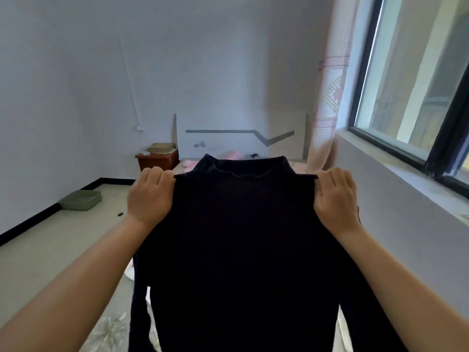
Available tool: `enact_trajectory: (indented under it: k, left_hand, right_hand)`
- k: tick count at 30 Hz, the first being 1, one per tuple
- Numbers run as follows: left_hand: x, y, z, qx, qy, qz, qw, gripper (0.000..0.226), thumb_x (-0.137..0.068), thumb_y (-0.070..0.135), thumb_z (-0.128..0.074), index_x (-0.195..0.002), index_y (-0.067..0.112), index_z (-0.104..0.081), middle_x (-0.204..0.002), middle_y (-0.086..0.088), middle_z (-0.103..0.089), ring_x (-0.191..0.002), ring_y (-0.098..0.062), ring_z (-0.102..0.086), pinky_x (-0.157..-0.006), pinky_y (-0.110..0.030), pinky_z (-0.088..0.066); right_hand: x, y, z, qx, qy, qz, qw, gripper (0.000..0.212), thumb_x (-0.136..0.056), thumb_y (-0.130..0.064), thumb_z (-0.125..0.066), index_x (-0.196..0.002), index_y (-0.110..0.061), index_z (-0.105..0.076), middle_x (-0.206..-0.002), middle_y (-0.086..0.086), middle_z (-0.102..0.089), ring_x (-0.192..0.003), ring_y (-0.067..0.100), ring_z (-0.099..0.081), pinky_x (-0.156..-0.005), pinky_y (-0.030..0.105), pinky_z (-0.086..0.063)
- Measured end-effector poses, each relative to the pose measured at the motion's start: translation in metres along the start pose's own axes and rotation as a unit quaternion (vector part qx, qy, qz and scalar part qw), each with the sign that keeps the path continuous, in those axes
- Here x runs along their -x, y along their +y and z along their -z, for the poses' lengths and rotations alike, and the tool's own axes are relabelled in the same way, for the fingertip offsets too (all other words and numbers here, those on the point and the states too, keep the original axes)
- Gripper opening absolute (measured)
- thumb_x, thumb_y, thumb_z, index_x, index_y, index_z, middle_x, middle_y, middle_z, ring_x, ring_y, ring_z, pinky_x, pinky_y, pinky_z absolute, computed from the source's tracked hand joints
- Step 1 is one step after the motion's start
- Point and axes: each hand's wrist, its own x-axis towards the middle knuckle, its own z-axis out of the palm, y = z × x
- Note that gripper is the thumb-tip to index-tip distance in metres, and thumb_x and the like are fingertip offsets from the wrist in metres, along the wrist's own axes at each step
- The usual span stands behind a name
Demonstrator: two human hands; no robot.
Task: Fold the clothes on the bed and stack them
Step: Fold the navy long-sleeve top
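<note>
A dark navy, finely ribbed knit sweater (243, 237) with a short stand-up collar is held up in the air above the bed (111, 329), spread flat toward the camera. Its long axis runs vertically: the collar is at the top and the body hangs straight down, with a narrow sleeve trailing along the left side. The left shoulder seam is pinched by the left hand (149, 196), fingers curled over the fabric edge; the right shoulder seam is gripped in the same way by the right hand (335, 199). The shoulders are drawn taut between the two hands.

Only a small part of the bed is seen, at the lower left, covered in a pale sheet with a soft floral print. At the far end a white headboard (241, 133) with a grey angular stripe is seen, with pink items (234, 155) just in front of it, too blurred to identify. A reddish wooden nightstand (157, 160) carrying a cardboard box (162, 147) stands beside the headboard. A shallow green plastic tray (81, 199) lies on the floor near the wall. No readable writing is visible.
</note>
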Motion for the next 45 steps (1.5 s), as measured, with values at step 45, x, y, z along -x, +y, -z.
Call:
enact_trajectory:
  k: [45]
  left_hand:
    - [0.357,-0.003,-0.604,0.104,-0.505,0.125,0.848,0.018,-0.085,0.004,-0.049,-0.076,-0.012,-0.052,-0.071,-0.033,-0.053,-0.066,-0.047,-0.053,-0.051,-0.048,-0.039]
  right_hand:
    - [0.403,0.165,-0.543,0.124,-0.578,-0.098,0.8,0.03,-0.099,-0.022,-0.035,-0.109,0.0,-0.053,-0.101,0.023,-0.053,-0.089,0.035,-0.05,-0.063,0.037,-0.023]
